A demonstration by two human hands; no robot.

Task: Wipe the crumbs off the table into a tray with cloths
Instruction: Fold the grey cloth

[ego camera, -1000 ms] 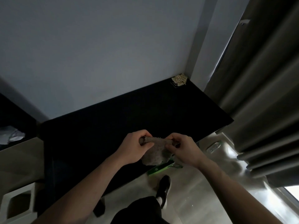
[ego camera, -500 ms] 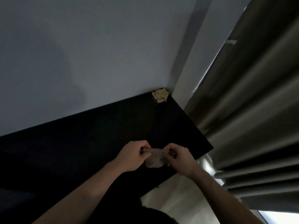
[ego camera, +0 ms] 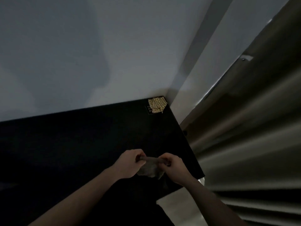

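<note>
Both your hands — left [ego camera: 128, 163], right [ego camera: 174, 167] — pinch the cloth [ego camera: 150, 168] over the tabletop's [ego camera: 81, 144] near right corner. Wiping not started; second cloth [ego camera: 157, 105] far corner — no tray, crumbs visible.

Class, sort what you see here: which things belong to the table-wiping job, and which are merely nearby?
Belongs to the job:
grey cloth, gripped by left hand and right hand
black table
checked cloth in the far corner

Merely nearby:
curtain
wall
</note>
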